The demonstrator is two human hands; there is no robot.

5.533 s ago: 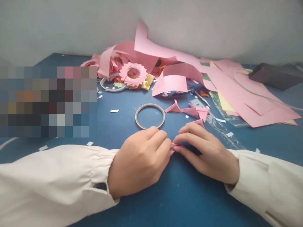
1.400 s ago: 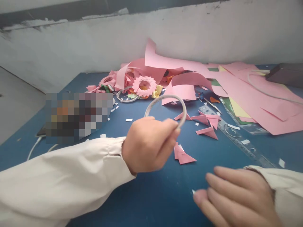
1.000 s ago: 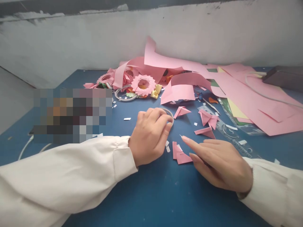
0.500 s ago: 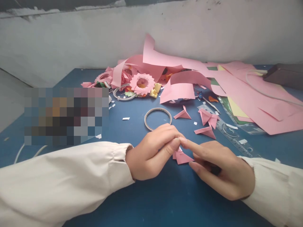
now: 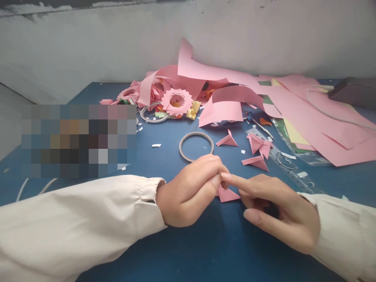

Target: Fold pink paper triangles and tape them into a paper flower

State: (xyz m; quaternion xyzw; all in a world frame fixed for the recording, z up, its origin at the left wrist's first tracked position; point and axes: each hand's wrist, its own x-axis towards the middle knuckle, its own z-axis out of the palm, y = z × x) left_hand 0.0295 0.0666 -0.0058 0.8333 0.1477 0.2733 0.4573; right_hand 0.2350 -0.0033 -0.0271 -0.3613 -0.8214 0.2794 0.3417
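My left hand is closed in a pinch at its fingertips on a folded pink paper piece, most of which its fingers hide. The tip of my right hand's index finger touches the left fingertips. My right thumb stands apart from the paper, and the fingers are spread with nothing seen between them. Just beyond the left hand lies a roll of thin tape. More folded pink paper pieces rest on the table past my fingers, one pair overlapping.
A transparent ruler lies to the right, beside large pink paper sheets. At the back, a ring-shaped pink paper flower leans among curled pink paper. White paper scraps dot the blue table. A blurred patch covers the left side.
My right thumb has moved down and away from the pink paper's tip. The index finger stays against the left fingertips. Less of the folded paper shows beneath my left hand.
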